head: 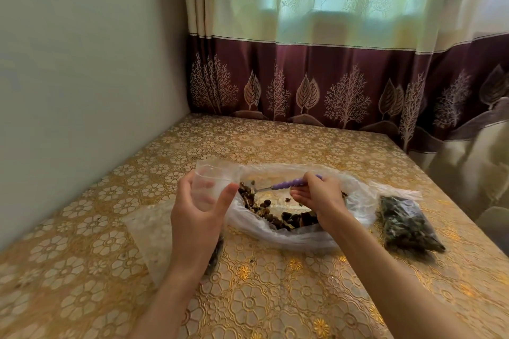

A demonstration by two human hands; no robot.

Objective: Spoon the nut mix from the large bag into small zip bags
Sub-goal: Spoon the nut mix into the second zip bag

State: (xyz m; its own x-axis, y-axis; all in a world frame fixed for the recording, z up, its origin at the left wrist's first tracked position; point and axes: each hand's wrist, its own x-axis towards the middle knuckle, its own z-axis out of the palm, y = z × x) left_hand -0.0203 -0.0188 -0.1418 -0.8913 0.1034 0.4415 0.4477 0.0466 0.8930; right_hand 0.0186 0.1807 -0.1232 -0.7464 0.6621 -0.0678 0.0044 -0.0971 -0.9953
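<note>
With the left hand [197, 210] pinching a small zip bag [210, 183] open beside the large bag [289, 201] on the counter [275, 297], the right hand's [319, 195] grip on the purple spoon [286, 184], seemingly loaded, needed a level, short lift into the mouth.

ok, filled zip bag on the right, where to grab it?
Pinch the filled bag by its flat clear top strip at the far end, coming from above. The lower part bulges with contents, so it gives no flat hold. It lies clear of both hands.
</note>
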